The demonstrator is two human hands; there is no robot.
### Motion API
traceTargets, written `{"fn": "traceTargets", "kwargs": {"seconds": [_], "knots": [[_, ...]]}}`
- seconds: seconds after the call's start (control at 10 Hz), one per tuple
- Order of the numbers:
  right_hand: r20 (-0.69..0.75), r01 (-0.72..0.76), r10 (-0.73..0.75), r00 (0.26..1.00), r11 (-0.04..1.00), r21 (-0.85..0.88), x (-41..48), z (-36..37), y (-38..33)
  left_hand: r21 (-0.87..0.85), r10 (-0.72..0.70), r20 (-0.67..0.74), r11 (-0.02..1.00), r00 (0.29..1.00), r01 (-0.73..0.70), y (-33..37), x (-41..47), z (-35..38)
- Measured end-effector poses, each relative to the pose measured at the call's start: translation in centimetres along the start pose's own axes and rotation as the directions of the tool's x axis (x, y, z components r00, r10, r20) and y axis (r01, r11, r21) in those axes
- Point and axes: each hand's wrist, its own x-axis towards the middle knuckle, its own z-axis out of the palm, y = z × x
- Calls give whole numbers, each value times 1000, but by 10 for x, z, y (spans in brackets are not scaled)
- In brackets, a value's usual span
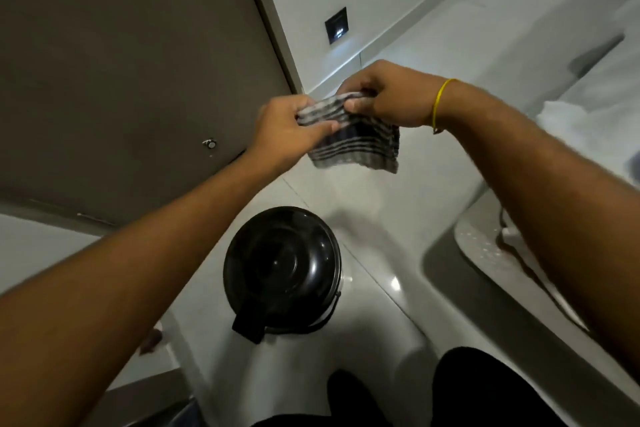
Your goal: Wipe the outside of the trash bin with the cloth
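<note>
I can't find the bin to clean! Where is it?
In the head view, the black trash bin sits low and center on the pale floor, lid shut, below both hands holding the striped cloth, near the brown door.

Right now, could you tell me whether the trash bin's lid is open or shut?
Shut. The black domed lid sits flat over the trash bin, hiding its inside; both hands hold the striped cloth above it.

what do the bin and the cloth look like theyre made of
Trash bin: glossy black, likely plastic or painted metal; sharp light reflections on its domed lid. Cloth: soft woven fabric, grey with dark stripes; it folds and hangs limp between the left hand and right hand.
</note>
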Motion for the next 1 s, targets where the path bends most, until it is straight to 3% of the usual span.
{"fn": "traceTargets", "kwargs": {"seconds": [0.2,0.4,0.5,0.6,0.7,0.8,0.9,1.0], "knots": [[-101,-138,114,988,949,-284,-94,-159,-72,36,77,-90,997,993,-74,187,-7,-53],[-340,-202,43,939,871,-448,-217,-280,-107,30,244,-155,970,957,-242,355,-50,-54],[-420,-227,20,907,865,-448,-296,-296,-72,134,453,-53,887,890,-443,401,-86,6],[-455,-339,138,880,852,-398,-377,-278,-2,226,452,383,800,806,-556,428,-125,97],[-328,-443,335,883,824,-352,-446,-230,77,355,186,678,764,711,-539,439,-164,177],[-55,-418,440,896,798,-435,-497,-186,124,374,-49,804,815,592,-442,447,-209,225],[-13,-464,509,861,774,-430,-498,-182,97,362,-79,784,864,616,-350,461,-226,202],[-188,-471,432,882,820,-324,-467,-201,49,376,-39,614,892,788,-249,458,-204,145]]}}
